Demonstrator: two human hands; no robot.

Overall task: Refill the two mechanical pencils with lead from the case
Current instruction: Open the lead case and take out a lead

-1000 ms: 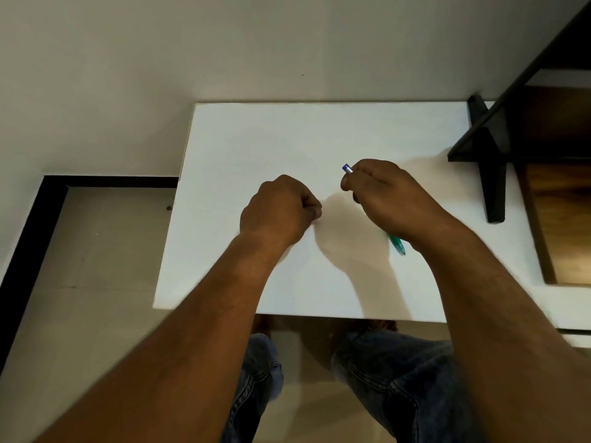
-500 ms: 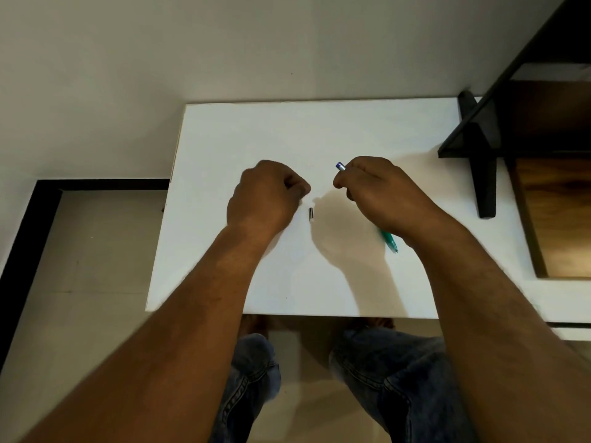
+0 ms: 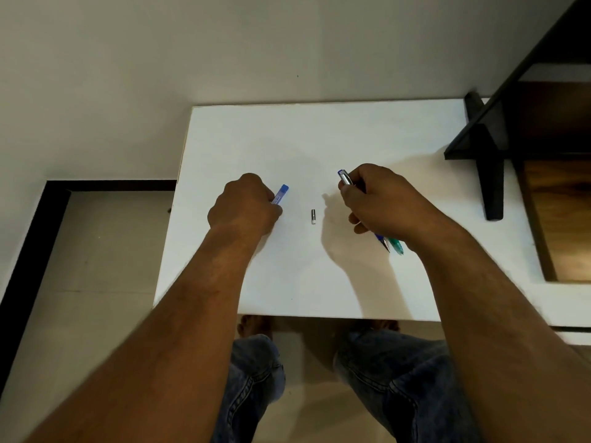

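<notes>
White table [image 3: 319,282] under both hands; black shelf bracket [image 3: 489,161] well right of the right hand. Right hand [image 3: 380,203] closed around a blue mechanical pencil [image 3: 344,178], long axis diagonal: silver top end with clip sticks out up-left past the fingers, tip comes out down-right below the wrist. A second, green mechanical pencil [image 3: 396,245] shows only its lower end just beside that tip, pointing down-right too; can't tell if the hand grips it or it lies on the table. Left hand [image 3: 246,206] curled shut on a clear lead case [image 3: 280,194] with blue cap, cap end pointing up-right out of the fist. Small silver-and-white pencil cap [image 3: 313,216] lies on the table between the hands, touching neither, long axis near vertical. No readable writing on anything.
</notes>
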